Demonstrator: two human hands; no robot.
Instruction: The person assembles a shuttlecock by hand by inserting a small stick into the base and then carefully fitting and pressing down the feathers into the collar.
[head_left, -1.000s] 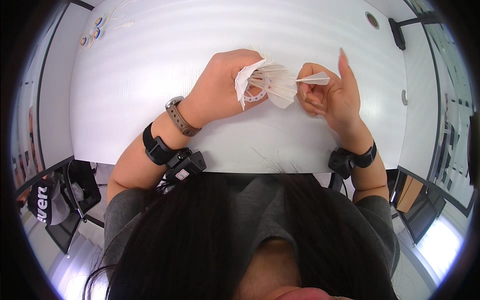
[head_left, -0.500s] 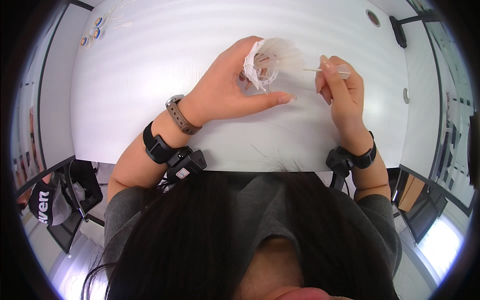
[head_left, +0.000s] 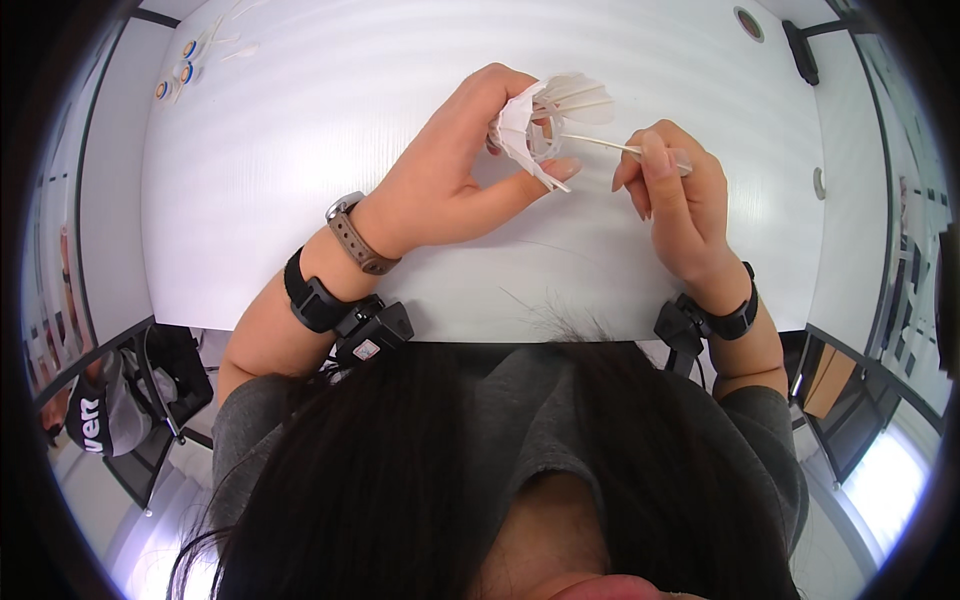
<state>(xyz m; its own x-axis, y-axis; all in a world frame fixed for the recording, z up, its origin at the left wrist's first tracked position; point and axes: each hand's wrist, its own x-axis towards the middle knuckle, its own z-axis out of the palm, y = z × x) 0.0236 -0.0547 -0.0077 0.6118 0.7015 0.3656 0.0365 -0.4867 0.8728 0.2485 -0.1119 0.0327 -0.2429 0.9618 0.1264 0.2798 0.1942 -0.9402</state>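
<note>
Nearest lens: dark hair, grey top, lower frame.

Wrists: 2 black strap-on units, 1 per forearm and; plus 1 brown-strapped watch on left wrist only.

Left hand: curled round a partly built feather shuttlecock, thumb under, fingers over the top, closed on it. Held up off the table, skirt opening turned toward right hand; prob. so the ring of feathers stays presented for the next quill. Feather count in skirt: several, exact no. not readable, overlapping and part hidden by fingers.

Right hand: thumb and forefinger pinched on 1 loose feather by its vane end, thin white quill pointing left at the shuttlecock, tip at or just inside the skirt; contact cannot be told. Other fingers folded down out of the way. Hand just beside left, both over table's near-middle, well clear of edges.

Table: 1, white, bare around the hands.

Far left corner: small round parts w/ blue-orange centres, approx 3-4, w/ a few loose white feathers beside; too small for firm count. Well apart from hands, likely spare stock.

Far right: 1 round grommet in tabletop, 1 dark object at rim.
</note>
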